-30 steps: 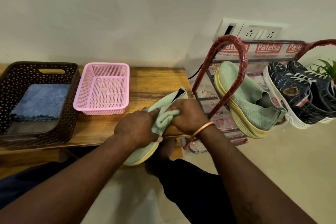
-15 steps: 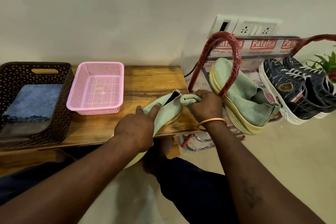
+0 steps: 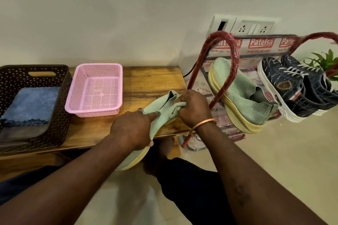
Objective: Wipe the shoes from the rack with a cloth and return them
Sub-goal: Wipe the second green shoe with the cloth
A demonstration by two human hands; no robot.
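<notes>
Left hand (image 3: 131, 129) grips the green knit shoe (image 3: 157, 107) around its middle, over the front edge of the wooden bench (image 3: 146, 80). Right hand (image 3: 193, 109) holds a bunched green cloth (image 3: 180, 105), pressed against the shoe's collar, beside the red rack (image 3: 232, 49).

Soft, even indoor light falls across a wooden bench (image 3: 150, 78), leaving a mild sheen on top and faint shadows below; wide-angle distortion bows the frame's edges.

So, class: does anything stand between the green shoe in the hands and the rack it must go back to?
Yes: the red side hoop of the rack stands between the held shoe and the other green shoe lying there.
</notes>
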